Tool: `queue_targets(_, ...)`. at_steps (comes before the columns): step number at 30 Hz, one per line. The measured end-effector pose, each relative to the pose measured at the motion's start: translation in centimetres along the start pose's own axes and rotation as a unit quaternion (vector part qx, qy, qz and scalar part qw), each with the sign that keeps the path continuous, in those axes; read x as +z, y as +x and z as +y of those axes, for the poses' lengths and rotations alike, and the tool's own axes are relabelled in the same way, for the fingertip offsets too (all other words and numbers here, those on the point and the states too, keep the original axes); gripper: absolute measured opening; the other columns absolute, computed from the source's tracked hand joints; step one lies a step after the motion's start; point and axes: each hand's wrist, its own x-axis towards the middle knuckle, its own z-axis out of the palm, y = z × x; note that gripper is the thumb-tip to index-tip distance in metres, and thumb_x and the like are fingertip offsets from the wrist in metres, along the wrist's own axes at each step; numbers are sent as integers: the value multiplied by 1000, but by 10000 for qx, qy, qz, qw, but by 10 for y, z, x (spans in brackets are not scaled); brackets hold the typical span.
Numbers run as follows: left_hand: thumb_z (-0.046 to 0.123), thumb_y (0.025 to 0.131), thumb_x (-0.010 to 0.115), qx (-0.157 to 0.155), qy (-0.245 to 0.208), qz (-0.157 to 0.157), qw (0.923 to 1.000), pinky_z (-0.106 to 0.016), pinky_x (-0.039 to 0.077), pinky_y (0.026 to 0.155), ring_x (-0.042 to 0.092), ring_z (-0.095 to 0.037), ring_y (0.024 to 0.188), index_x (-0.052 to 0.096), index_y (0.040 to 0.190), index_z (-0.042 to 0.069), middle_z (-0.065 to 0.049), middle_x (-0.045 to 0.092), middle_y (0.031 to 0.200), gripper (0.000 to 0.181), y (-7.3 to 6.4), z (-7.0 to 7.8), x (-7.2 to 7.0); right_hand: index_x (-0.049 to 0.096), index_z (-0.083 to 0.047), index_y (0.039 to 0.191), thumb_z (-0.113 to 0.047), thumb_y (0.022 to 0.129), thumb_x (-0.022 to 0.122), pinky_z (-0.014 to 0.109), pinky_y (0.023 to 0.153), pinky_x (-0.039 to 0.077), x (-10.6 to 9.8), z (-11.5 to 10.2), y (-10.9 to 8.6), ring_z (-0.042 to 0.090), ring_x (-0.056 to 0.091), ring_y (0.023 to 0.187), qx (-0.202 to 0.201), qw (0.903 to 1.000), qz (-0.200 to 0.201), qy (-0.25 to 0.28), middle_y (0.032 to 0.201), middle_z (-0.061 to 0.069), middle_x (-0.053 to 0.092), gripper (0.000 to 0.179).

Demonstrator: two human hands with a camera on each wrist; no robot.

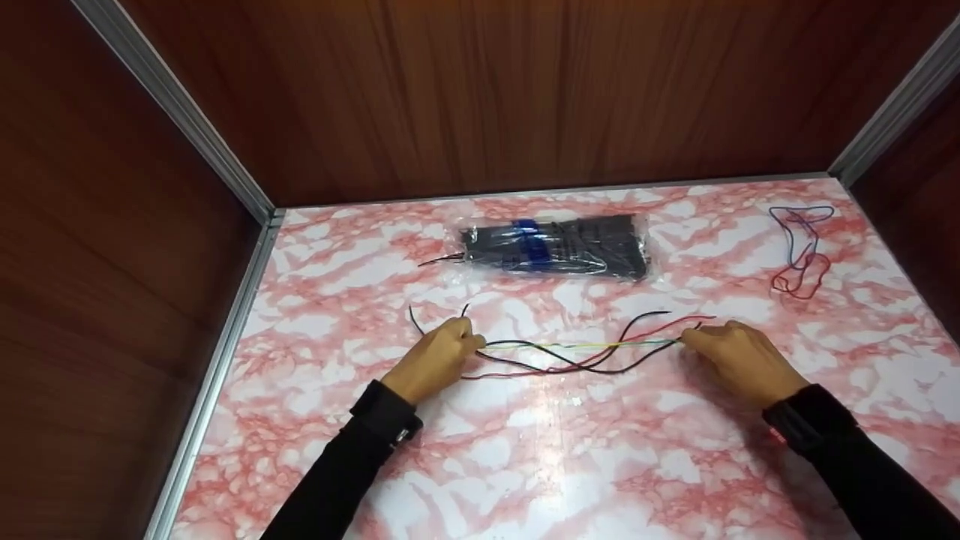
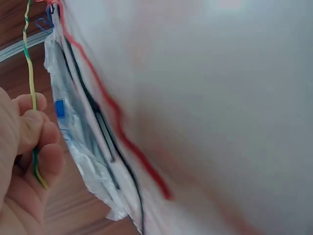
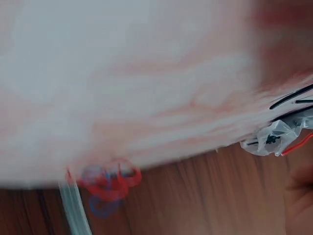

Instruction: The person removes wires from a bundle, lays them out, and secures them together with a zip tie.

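A yellow-and-green wire [image 1: 592,346] stretches nearly straight between the two hands. My left hand [image 1: 435,360] pinches it between thumb and fingers, and a short tail runs down over the fingers in the left wrist view. At the wire's green right end, the fingers of my right hand [image 1: 742,364] grip it. Black wires [image 1: 619,370] lie curved and crossing on the table beneath, along with a red wire [image 1: 517,375]. One black wire's end passes by the right fingertips; whether it is held too I cannot tell. In the right wrist view only a hand's edge [image 3: 299,205] shows.
A clear plastic bag of black ties or wires [image 1: 589,244] with a blue band lies behind the hands. Blue cord [image 1: 795,217] and red cord [image 1: 814,281] sit at the far right. Wood-grain panels [image 1: 525,97] enclose the marbled table [image 1: 525,465].
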Motion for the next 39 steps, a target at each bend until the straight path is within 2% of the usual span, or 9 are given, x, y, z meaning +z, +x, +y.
queue_targets(3, 2, 92, 61, 24, 80, -193, 9998, -25, 48, 65, 51, -15, 74, 71, 97, 11, -3, 51, 83, 14, -1, 1, 1, 63, -16, 87, 3, 80, 68, 36, 55, 46, 3, -2, -4, 12, 57, 58, 247, 9994, -94, 239, 66, -4, 60, 21)
queue_targets(10, 9, 95, 60, -228, 314, -666, 9970, -28, 54, 74, 60, -19, 83, 73, 96, 15, -4, 59, 87, 15, 7, 2, 4, 74, -12, 88, 4, 74, 76, 39, 63, 53, 6, -1, -1, 20, 64, 76, 236, 9990, 357, 115, 86, 3, 63, 22)
queue_targets(14, 10, 92, 64, -383, 624, -669, 9951, -33, 53, 72, 60, -22, 81, 75, 89, 14, -4, 61, 83, 12, 11, 4, 5, 73, -7, 91, 5, 78, 71, 40, 66, 53, 9, -1, 4, 24, 63, 81, 26, 9992, 404, -45, 88, 8, 62, 17)
queue_targets(20, 19, 91, 66, -122, 1080, -346, 9935, -36, 50, 66, 58, -24, 76, 73, 83, 12, -4, 61, 80, 13, 13, 12, 9, 72, -6, 95, -1, 80, 73, 41, 71, 54, 6, 1, 1, 25, 63, 84, 76, 9986, 505, 125, 91, 9, 64, 16)
queue_targets(23, 19, 87, 70, -112, 1131, -158, 9934, -36, 49, 66, 58, -24, 76, 73, 83, 11, -4, 61, 80, 9, 10, 15, 10, 72, -7, 95, -10, 81, 75, 43, 70, 54, -6, 12, -2, 26, 64, 84, 556, 9968, 540, 169, 92, 9, 68, 15)
queue_targets(25, 19, 84, 73, -176, 1133, -60, 9934, -35, 49, 66, 57, -23, 76, 73, 83, 11, -3, 61, 81, 7, 8, 16, 9, 71, -6, 94, -13, 81, 74, 48, 66, 53, -16, 27, -3, 29, 64, 80, 1198, 9911, 580, 56, 90, 12, 68, 14)
queue_targets(31, 18, 83, 74, -256, 1079, 45, 9938, -33, 48, 66, 55, -22, 76, 73, 84, 11, -3, 60, 82, 7, 5, 16, 8, 65, 3, 97, -12, 87, 61, 68, 57, 41, -33, 80, -13, 56, 56, 76, 3433, 9374, 444, -390, 95, 29, 59, 18)
queue_targets(34, 18, 83, 73, -205, 1107, 22, 9936, -33, 47, 65, 55, -22, 75, 73, 83, 12, -3, 60, 81, 7, 4, 17, 9, 62, 6, 100, -15, 89, 59, 70, 60, 40, -31, 95, -21, 61, 54, 79, 3884, 9209, 45, -340, 99, 33, 54, 24)
queue_targets(39, 18, 85, 71, -280, 1156, -13, 9929, -33, 48, 65, 56, -22, 76, 72, 82, 13, -3, 61, 82, 7, 3, 16, 7, 63, 8, 93, -11, 89, 52, 70, 55, 39, -23, 102, -15, 62, 54, 75, 3975, 9169, -130, -340, 90, 36, 56, 22)
